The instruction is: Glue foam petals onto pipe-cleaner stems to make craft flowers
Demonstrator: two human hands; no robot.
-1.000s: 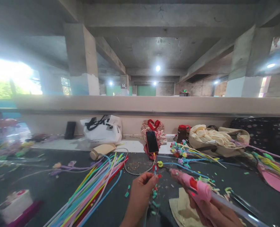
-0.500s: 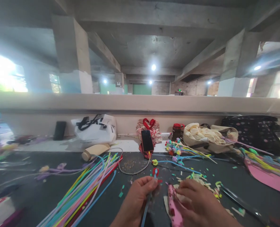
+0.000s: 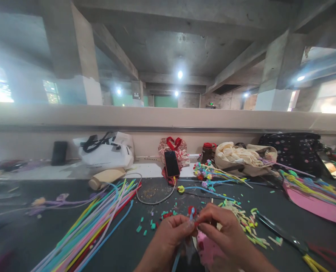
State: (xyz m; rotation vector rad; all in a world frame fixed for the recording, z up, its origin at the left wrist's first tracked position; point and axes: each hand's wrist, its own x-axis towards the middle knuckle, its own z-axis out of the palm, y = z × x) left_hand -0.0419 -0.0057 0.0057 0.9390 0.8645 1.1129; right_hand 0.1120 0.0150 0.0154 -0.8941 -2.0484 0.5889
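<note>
My left hand [image 3: 173, 236] pinches a light blue pipe cleaner [image 3: 177, 258], which stands upright with a red curled tip [image 3: 191, 210] above the fingers. Close against it, my right hand [image 3: 221, 228] is closed at the fingertips on a small red piece [image 3: 196, 223] beside the blue stem; its exact shape is hard to make out. Below my right hand lies a pink item with red spots [image 3: 206, 245], partly hidden by the palm. Short cut pieces in red and green [image 3: 153, 226] lie scattered around both hands.
Long coloured pipe cleaners [image 3: 96, 230] lie bundled at left. Finished-looking flower stems [image 3: 206, 172] and a phone [image 3: 171, 164] on a cable are behind the hands. At right are yellowish clippings [image 3: 243, 219], a long dark tool [image 3: 281, 230] and a pink sheet [image 3: 312, 202].
My right hand has moved left and up from the pink item to the red tip in my left hand. The view has shifted a little, and more red and green clippings show.
</note>
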